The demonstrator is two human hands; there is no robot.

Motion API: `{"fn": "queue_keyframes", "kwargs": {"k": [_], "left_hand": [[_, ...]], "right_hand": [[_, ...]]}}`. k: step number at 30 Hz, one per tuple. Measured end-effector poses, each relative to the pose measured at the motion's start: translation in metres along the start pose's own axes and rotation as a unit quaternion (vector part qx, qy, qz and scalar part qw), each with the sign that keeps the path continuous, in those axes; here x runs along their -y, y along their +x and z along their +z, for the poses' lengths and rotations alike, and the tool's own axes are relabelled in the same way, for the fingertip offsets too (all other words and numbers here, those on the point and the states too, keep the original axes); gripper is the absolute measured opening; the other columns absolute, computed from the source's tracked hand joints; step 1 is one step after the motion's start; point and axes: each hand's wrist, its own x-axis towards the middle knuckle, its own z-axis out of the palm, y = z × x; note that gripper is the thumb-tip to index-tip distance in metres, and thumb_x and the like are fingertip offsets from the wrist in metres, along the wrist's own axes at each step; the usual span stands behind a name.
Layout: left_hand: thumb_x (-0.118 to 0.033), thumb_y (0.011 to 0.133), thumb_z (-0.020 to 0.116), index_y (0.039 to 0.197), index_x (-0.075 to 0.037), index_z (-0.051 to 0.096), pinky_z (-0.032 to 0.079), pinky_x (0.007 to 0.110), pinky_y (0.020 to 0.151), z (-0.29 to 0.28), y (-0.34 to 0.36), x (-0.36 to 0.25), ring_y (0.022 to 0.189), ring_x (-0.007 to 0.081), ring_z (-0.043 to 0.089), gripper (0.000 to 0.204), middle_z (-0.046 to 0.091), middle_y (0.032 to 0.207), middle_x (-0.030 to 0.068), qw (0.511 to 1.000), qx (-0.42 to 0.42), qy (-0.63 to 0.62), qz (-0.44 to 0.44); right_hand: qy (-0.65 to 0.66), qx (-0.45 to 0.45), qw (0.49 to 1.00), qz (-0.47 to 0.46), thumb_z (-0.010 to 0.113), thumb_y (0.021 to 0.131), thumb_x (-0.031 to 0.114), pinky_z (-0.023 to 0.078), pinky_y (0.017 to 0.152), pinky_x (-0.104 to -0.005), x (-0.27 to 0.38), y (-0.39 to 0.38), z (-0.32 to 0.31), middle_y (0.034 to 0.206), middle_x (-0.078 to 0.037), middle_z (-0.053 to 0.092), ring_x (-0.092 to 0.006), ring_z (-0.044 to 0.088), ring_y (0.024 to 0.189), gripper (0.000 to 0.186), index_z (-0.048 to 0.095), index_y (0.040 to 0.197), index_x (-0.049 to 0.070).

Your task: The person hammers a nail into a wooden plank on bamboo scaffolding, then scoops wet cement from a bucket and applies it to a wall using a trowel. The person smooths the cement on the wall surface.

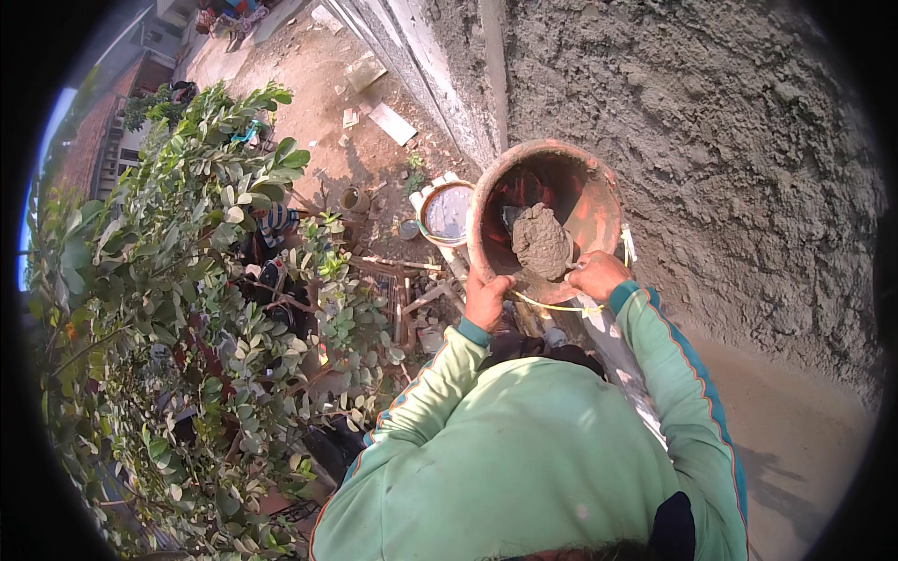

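Note:
A round, reddish, mortar-stained bucket [606,192] is tipped so that its inside shows. My left hand [486,301] is closed around its near left rim, thumb over the edge. At the near right rim, my right hand [601,277] is closed on a trowel whose short metal shank [574,267] shows beside the fingers. A lump of wet grey mortar [543,243] lies over the trowel inside the bucket and hides most of the blade. A yellow cord [552,307] runs along the near side of the bucket, between my hands.
Rough grey plastered wall [711,140] rises on the right. A bucket of greyish liquid [449,211] stands left of mine, by wooden poles [426,299]. Leafy branches [187,327] fill the left. Far below lies dirt ground [318,122] with slabs; a person in stripes [278,224] is partly hidden.

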Motion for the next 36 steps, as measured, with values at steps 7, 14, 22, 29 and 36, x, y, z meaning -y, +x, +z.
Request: {"fn": "queue_keyframes", "kwargs": {"k": [7,14,22,29,36], "left_hand": [[0.005,0.082,0.056,0.132,-0.001,0.052,0.059,0.04,0.079,-0.029,-0.026,-0.004,0.086,0.0214,0.067,0.05,0.063,0.105,0.008,0.992,-0.046,-0.117,-0.026],[0.006,0.08,0.055,0.134,-0.002,0.047,0.063,0.048,0.074,-0.068,-0.038,0.008,0.085,0.0281,0.067,0.055,0.06,0.103,0.0122,0.975,-0.123,-0.181,0.022],[0.011,0.075,0.051,0.159,-0.021,0.022,0.06,0.045,0.073,-0.144,-0.03,0.049,0.081,0.0245,0.062,0.094,0.057,0.113,0.0131,0.967,-0.188,-0.165,0.045],[0.005,0.074,0.057,0.143,-0.004,0.038,0.057,0.045,0.058,-0.134,-0.047,0.03,0.065,0.0263,0.058,0.072,0.056,0.086,0.0116,0.943,-0.306,-0.134,-0.003],[0.003,0.076,0.057,0.134,-0.003,0.047,0.052,0.043,0.051,-0.165,-0.073,0.049,0.065,0.0256,0.058,0.059,0.055,0.086,0.0115,0.94,-0.332,-0.081,0.002]], "right_hand": [[0.039,-0.001,0.995,0.089,0.066,0.079,0.043,0.054,0.097,-0.0471,0.011,0.0,-0.029,0.121,-0.016,0.072,-0.0392,0.068,0.109,0.046,0.077,0.115,0.016],[-0.051,0.002,0.994,-0.096,0.067,0.085,0.052,0.052,0.087,-0.054,0.103,-0.018,-0.134,0.104,-0.021,0.074,-0.0427,0.069,0.1,0.055,0.071,0.124,0.013],[-0.165,-0.042,0.877,-0.449,0.068,0.094,0.037,0.05,0.067,-0.0495,0.271,-0.137,-0.295,0.077,-0.018,0.067,-0.0407,0.067,0.076,0.033,0.064,0.103,0.006],[0.148,0.114,0.889,-0.419,0.067,0.1,0.025,0.047,0.051,-0.0268,0.236,-0.177,-0.441,0.079,-0.008,0.068,-0.0134,0.063,0.062,0.026,0.065,0.088,0.002],[0.578,-0.42,0.688,-0.13,0.069,0.096,0.024,0.051,0.085,-0.0344,-0.05,-0.25,-0.232,0.119,-0.013,0.065,-0.024,0.063,0.101,0.037,0.061,0.127,0.006]]}}
